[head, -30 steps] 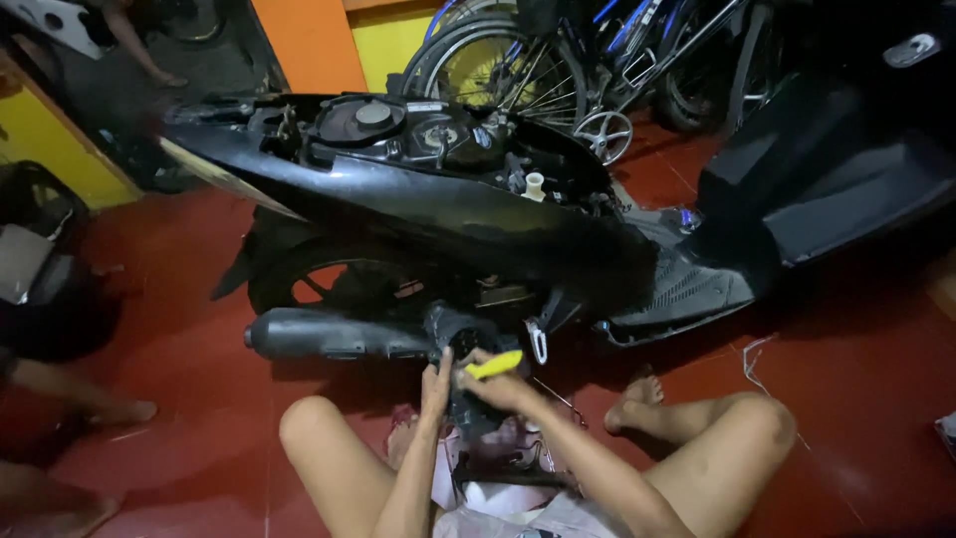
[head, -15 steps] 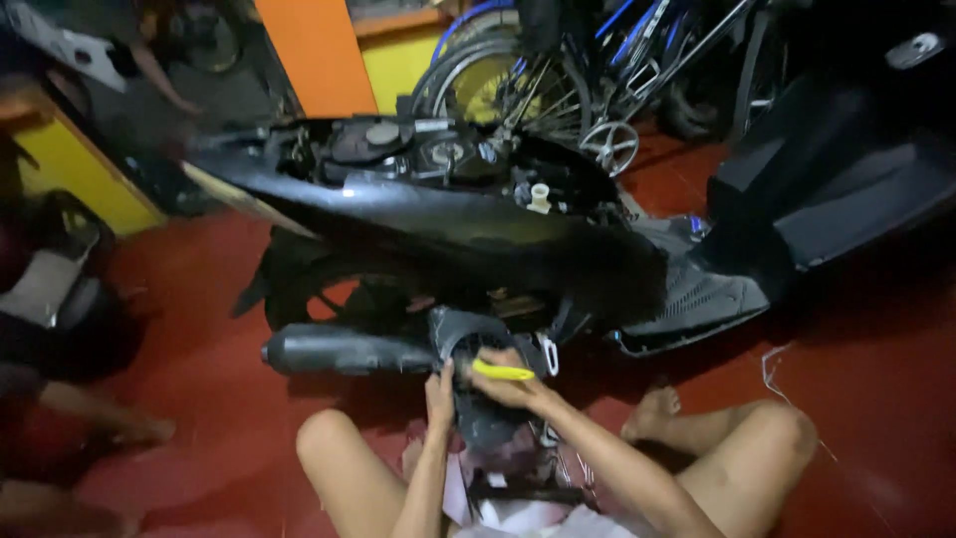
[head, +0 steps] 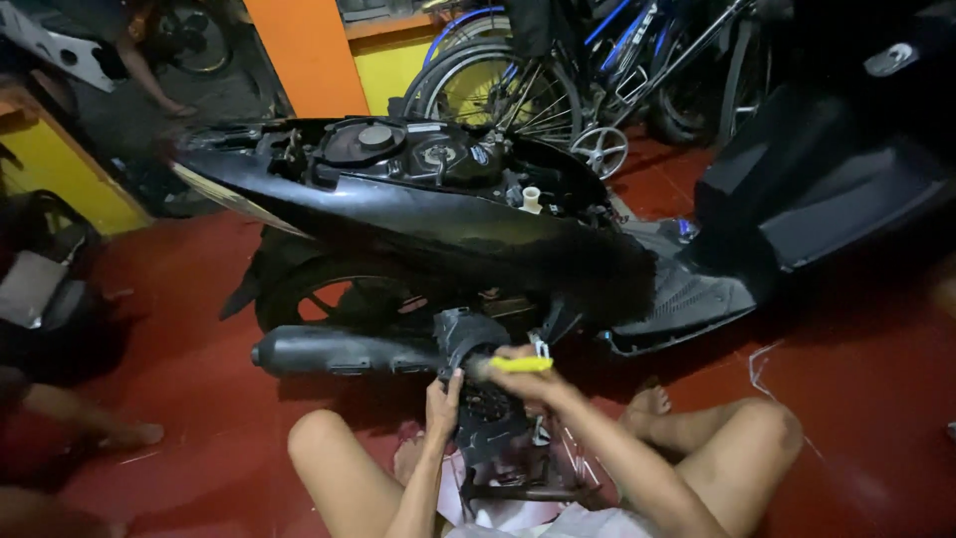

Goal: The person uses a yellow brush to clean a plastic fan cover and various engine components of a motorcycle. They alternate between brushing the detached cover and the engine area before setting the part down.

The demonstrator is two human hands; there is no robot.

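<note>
Yellow tool (head: 520,365) sits gripped in the right hand (head: 526,383) beside the exhaust (head: 339,351), while the left hand (head: 443,403) clasps the black cover (head: 470,334) just right of it.

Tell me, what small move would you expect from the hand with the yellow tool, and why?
Probably easing the yellow-handled tool further into the black cover above the exhaust pipe. The right hand holds it level against that part, while the left hand steadies the piece below.
</note>
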